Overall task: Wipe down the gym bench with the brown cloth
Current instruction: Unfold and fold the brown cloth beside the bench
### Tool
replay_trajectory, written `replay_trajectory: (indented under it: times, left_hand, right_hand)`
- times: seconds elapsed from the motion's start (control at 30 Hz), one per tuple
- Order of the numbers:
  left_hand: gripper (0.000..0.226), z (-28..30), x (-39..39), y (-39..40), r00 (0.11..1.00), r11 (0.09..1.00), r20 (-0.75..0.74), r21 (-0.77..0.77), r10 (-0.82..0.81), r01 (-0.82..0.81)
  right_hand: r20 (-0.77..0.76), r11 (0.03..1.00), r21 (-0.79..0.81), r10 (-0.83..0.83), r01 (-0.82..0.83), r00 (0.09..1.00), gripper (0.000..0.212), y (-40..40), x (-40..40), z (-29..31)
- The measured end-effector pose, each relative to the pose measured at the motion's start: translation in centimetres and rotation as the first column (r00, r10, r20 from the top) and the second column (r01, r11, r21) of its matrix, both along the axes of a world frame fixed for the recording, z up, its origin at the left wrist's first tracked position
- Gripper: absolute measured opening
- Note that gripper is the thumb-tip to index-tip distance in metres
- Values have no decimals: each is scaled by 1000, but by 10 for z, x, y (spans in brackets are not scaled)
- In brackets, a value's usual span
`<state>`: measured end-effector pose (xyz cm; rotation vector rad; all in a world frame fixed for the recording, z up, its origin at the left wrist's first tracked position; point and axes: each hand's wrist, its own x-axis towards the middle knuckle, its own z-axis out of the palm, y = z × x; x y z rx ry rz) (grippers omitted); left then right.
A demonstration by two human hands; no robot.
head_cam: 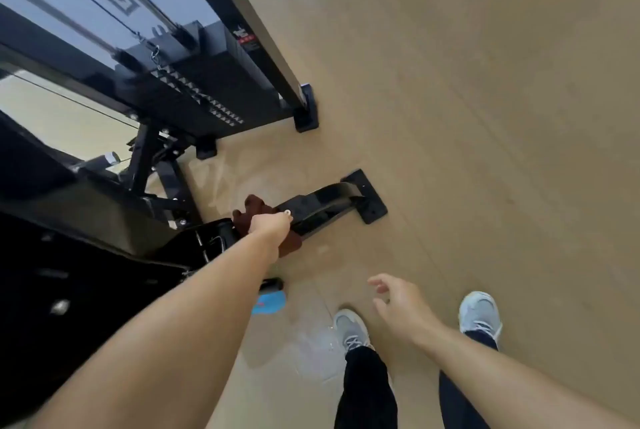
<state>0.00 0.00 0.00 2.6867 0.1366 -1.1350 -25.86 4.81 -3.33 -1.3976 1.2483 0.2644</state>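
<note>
The black gym bench fills the left side, its padded seat dark and its glossy frame leg running right to a flat foot plate on the floor. My left hand presses the bunched brown cloth against the frame where the leg meets the seat. Part of the cloth hangs below my wrist. My right hand hovers apart over the floor, fingers spread, holding nothing.
A black cable machine with a weight stack and a slanted upright stands behind the bench. A blue object lies on the tan floor under the bench edge. My two grey shoes stand at lower right.
</note>
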Motion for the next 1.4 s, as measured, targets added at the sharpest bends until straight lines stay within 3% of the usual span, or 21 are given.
replay_trajectory:
  times: [0.1,0.2,0.33,0.4,0.47,0.6,0.7,0.77,0.87,0.93,1.03,1.13,1.23,1.3,1.4]
  left_hand:
    - [70,-32,22,0,972,965,23,131,-234,229]
    - [75,-58,46,-2,967,940,-28,228,-255,255]
    - [99,-85,70,-5,932,878,89,376,-353,296]
    - [98,-90,74,-6,866,781,96,489,-491,389]
    - [83,-88,76,-9,782,695,64,508,-620,510]
    - [46,-83,75,-11,715,660,80,465,-695,590]
    - [41,-60,52,-15,677,645,32,340,-736,685]
    - [36,-41,26,-22,588,575,0,209,-809,791]
    - [47,-5,-27,-34,448,450,46,19,-893,893]
    - [59,22,-66,-38,461,450,88,-123,-883,885]
    - [86,74,-127,-36,583,541,56,-307,-811,783]
    - [71,122,-174,-24,713,647,-45,-465,-699,605]
    - [51,175,-204,-6,779,711,-218,-598,-588,369]
    - [58,210,-217,9,773,752,-355,-619,-526,228]
    - [80,252,-223,24,798,747,-361,-646,-483,159]
  right_hand:
    - [-29,997,16,78,-77,997,34,3,-6,-24]
    - [-29,983,44,181,-180,983,34,8,-4,-39]
    - [-29,973,81,218,-215,976,32,17,6,-57]
    - [-16,973,103,208,-205,978,31,21,13,-63]
    - [-2,976,110,191,-190,982,30,23,19,-68]
    - [18,986,110,120,-122,993,29,20,24,-67]
    - [49,995,91,-52,47,997,29,4,24,-47]
    - [79,981,77,-186,181,979,31,-16,20,-23]
    - [146,938,28,-345,345,927,38,-51,10,17]
    - [181,903,42,-427,427,886,46,-71,3,43]
    - [222,865,121,-502,487,836,55,-94,-19,93]
    - [253,840,147,-543,523,801,60,-100,-50,149]
    - [251,862,36,-497,505,831,37,-98,-84,208]
    - [277,884,42,-459,466,844,32,-93,-103,240]
    - [353,876,162,-482,454,802,32,-95,-127,275]
